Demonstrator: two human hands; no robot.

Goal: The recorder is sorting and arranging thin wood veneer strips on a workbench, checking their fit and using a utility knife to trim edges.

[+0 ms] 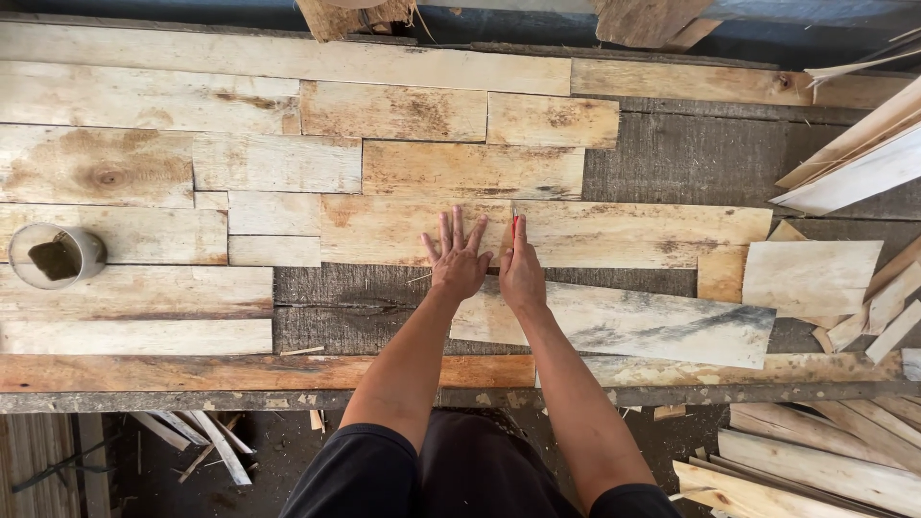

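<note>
Left hand: your left hand (457,257) lies flat with fingers spread, palm down on the pale rough wooden plank (403,230).
Right hand: your right hand (521,269) stands edge-on, curled around a thin red pencil-like tool (515,223) whose tip meets the seam.
Plank position: under both hands, butted end to end against the long pale neighbouring board (652,235).
Below hands: grey-streaked slanted board (652,326), touching your right wrist.
Left side: white round container (58,255), well apart.
Right side: loose pale wood offcuts (815,278).
Base: dark worn workbench (691,158).
</note>
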